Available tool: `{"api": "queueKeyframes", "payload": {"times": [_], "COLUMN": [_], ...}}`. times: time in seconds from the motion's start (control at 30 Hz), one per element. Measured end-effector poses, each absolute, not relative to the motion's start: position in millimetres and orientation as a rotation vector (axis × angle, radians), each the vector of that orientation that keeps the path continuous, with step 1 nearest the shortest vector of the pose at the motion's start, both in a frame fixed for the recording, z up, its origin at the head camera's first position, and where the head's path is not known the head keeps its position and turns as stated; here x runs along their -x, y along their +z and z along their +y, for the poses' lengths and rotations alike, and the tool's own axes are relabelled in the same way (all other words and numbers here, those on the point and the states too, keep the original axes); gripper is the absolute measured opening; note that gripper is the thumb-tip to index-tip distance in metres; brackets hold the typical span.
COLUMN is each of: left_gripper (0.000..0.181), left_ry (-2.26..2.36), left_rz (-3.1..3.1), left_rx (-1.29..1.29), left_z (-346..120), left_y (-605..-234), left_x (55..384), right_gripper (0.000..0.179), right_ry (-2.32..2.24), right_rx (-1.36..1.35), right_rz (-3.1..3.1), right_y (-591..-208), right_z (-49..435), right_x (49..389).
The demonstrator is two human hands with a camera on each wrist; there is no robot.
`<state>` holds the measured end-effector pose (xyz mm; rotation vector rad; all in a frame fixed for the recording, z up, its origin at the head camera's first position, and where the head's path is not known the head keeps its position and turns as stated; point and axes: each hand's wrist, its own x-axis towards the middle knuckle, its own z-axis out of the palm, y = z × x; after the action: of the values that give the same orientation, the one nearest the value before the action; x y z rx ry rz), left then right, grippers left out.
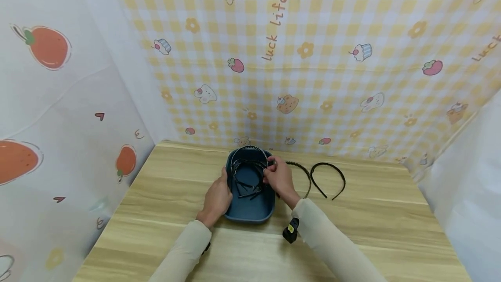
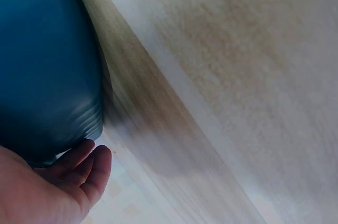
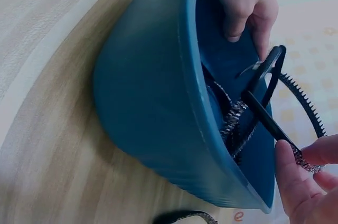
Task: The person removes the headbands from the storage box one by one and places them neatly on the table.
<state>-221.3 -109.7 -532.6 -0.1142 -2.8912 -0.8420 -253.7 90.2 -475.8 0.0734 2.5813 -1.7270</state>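
Landmark: the blue bin (image 1: pixel 250 212), standing on the table (image 1: pixel 156 214). We see the right hand (image 1: pixel 279 178) at the bin's right rim, its grip clamped on one headband (image 3: pixel 270 125), thumb and fingertips together on the band's side limb. The left hand (image 1: pixel 217 198) is at the bin's left wall, grip closed over the rim, thumb inside and fingers outside.

Key relation: the held headband is over the bin's interior, leftward of the right-hand grip. We read its long axis as running roughly along the bin's length, arch toward the bin's far edge, free ends toward its near edge. Below it, more headbands (image 3: pixel 232 119) lie inside the bin; they overlap, so we cannot count them, nor tell whether the held one touches them.

Right of the bin, on the table: a toothed headband (image 1: pixel 310 180), partly hidden behind the right hand, then a black headband (image 1: pixel 328 164) just beyond. Of the two hands, we note the right as nearer to both.
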Motion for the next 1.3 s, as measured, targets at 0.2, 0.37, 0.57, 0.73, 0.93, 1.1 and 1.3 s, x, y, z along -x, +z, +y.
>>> {"api": "queueKeyframes", "payload": {"times": [0.2, 0.37, 0.57, 0.73, 0.93, 1.1, 1.3], "left_gripper": [0.063, 0.063, 0.062, 0.066, 0.068, 0.068, 0.066], "left_ry": [-0.843, -0.852, -0.855, -0.857, -0.851, -0.846, -0.842], "left_rz": [-2.894, -2.9, -2.899, -2.907, -2.911, -2.9, -2.896], "left_rx": [0.11, 0.096, 0.085, 0.107, 0.103, 0.091, 0.096], "left_z": [-109, -109, -110, -110, -110, -109, -108], "left_y": [-531, -532, -533, -531, -532, -534, -533], "left_x": [222, 220, 218, 219, 221, 221, 221], "right_gripper": [0.039, 0.042, 0.041, 0.041, 0.045, 0.045, 0.047], "right_ry": [-1.842, -1.894, -1.976, -2.008, -1.974, -1.975, -1.958], "right_rx": [-0.105, -0.123, -0.116, -0.121, -0.143, -0.166, -0.203], "right_rz": [2.486, 2.424, 2.327, 2.258, 2.244, 2.242, 2.246], "right_y": [-474, -472, -466, -460, -457, -461, -461], "right_z": [92, 92, 91, 93, 104, 122, 147], "right_x": [255, 254, 253, 253, 255, 257, 260]}}
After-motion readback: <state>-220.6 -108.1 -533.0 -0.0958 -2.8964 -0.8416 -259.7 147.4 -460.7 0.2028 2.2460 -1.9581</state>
